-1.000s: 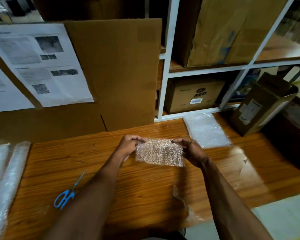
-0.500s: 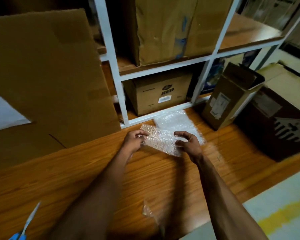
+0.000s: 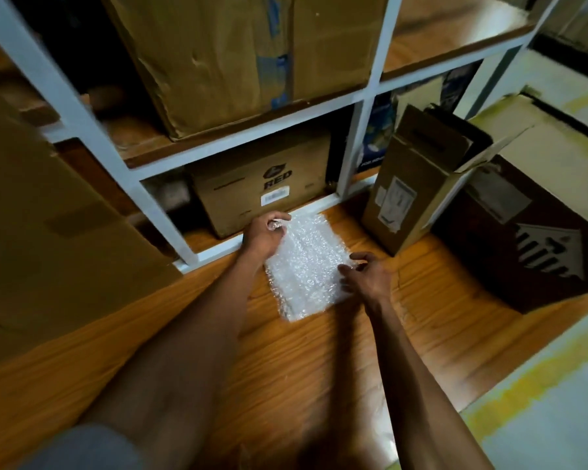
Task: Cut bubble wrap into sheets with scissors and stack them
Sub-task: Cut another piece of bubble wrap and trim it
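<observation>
Left hand (image 3: 263,234): fingers curled, pinching the far left corner of the top bubble-wrap sheet (image 3: 308,262) between thumb and fingertips. Right hand (image 3: 365,273): fingers loosely spread and relaxed, tips touching or just over the right edge of the same sheet; whether it presses the sheet cannot be told. Sheet: clear, rectangular, lying flat on the stack of cut sheets (image 3: 302,308), whose layered edges show along the near side. Stack: resting on the wooden worktop (image 3: 286,368), its far end against the white frame of the shelf unit (image 3: 348,154). Beyond it, on the lowest shelf, a cardboard box marked RED (image 3: 262,188); above that, a large taped carton (image 3: 238,59). To the right of the stack, apart from it, a tall open carton (image 3: 408,188) leaning beside a dark box (image 3: 530,239). At left, a large cardboard panel (image 3: 48,215) standing on the worktop. Scissors and uncut roll: not in view. Step in hand, as judged: stacking, with the cut sheet being squared onto the pile. Next move calls for letting go of the corner once edges line up, then going back for scissors and uncut wrap to cut another sheet.
</observation>
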